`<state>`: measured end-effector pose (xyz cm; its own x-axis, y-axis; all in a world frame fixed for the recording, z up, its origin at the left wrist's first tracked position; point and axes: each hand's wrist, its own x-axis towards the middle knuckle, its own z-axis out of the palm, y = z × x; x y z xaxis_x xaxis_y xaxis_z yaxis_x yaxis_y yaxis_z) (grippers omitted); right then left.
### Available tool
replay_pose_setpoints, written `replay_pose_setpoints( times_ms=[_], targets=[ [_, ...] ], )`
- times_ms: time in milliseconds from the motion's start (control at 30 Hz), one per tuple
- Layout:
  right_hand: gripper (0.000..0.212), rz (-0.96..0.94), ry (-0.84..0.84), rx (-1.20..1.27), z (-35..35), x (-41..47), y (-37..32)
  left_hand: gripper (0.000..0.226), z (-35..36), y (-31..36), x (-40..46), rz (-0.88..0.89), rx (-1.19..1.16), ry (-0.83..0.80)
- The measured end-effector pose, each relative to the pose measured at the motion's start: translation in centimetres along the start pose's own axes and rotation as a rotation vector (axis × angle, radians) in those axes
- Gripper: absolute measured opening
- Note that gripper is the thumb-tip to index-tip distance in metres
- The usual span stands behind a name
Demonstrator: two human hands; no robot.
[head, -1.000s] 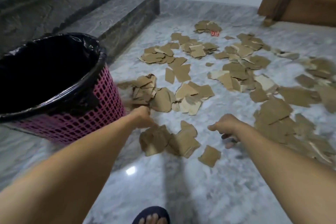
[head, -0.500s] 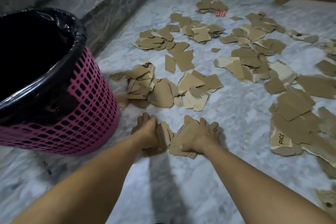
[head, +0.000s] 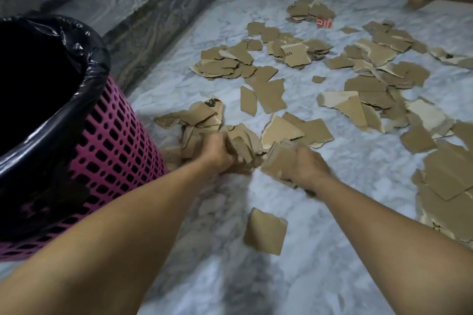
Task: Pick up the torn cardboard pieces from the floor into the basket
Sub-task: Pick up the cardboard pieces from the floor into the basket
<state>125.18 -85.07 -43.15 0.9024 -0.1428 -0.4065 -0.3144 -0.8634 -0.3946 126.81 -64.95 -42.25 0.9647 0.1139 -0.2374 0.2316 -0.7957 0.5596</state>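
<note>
We see both hands low over the marble floor (head: 320, 250), just right of the pink basket (head: 112, 151) — our landmark throughout. The left hand (head: 217, 153) is curled round a bunch of torn cardboard (head: 243, 146), fingers buried in the pieces. The right hand (head: 305, 169), a little farther from the basket, grips its own stack of pieces (head: 279, 158), which stands up between thumb and fingers. The two bunches nearly touch each other; motion blur keeps us from telling whether they are clear of the floor.

The basket is lined with a black bag (head: 84, 64) folded over its rim, and its inside looks dark. One loose piece (head: 265, 231) lies flat on the floor on the near side of the hands, apart from the basket. Beyond the hands, away from the basket, many more torn cardboard pieces (head: 358, 84) lie scattered in overlapping heaps — one small scrap with red print (head: 324, 22) sits at the far end. Behind the basket runs a dark stone step (head: 158, 15).
</note>
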Motion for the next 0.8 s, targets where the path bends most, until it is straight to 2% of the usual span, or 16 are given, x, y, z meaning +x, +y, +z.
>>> replay_pose_setpoints(
  times_ms=[67,200,267,333,367,433,533,633,700,800],
  targets=[
    [0.071,0.021,0.016,-0.041,-0.7,1.8,0.0,0.049,-0.5,0.2,1.5,-0.048,0.080,0.092],
    [0.110,0.112,0.044,-0.038,-2.1,4.4,0.3,0.099,-1.2,-1.5,4.0,-0.185,0.129,0.284],
    [0.126,0.193,0.066,0.097,-2.8,5.3,0.4,0.126,-1.4,-2.6,4.8,-0.420,0.042,0.277],
    [0.136,0.268,0.045,0.204,-3.3,6.2,0.4,0.146,-1.4,-3.5,5.2,-0.658,-0.161,0.191],
    [0.137,0.279,0.031,0.198,-3.4,6.4,0.2,0.151,-1.1,-3.9,5.5,-0.709,-0.244,0.130],
    [0.133,0.236,-0.018,0.095,-3.3,7.0,-0.3,0.154,-0.6,-4.4,6.1,-0.691,-0.326,0.022],
    [0.117,0.101,-0.102,-0.036,-2.2,7.1,-1.2,0.151,-0.3,-3.4,6.3,-0.599,-0.294,-0.075],
    [0.107,0.049,-0.091,0.005,-1.3,6.5,-1.5,0.128,0.5,-1.7,5.5,-0.541,-0.219,-0.069],
    [0.113,0.040,-0.085,0.041,-1.3,6.0,-1.4,0.111,1.3,-1.1,5.1,-0.511,-0.228,-0.043],
    [0.121,0.074,-0.078,0.157,-1.5,5.5,-1.1,0.108,1.5,-0.9,4.3,-0.520,-0.287,0.027]
  ],
)
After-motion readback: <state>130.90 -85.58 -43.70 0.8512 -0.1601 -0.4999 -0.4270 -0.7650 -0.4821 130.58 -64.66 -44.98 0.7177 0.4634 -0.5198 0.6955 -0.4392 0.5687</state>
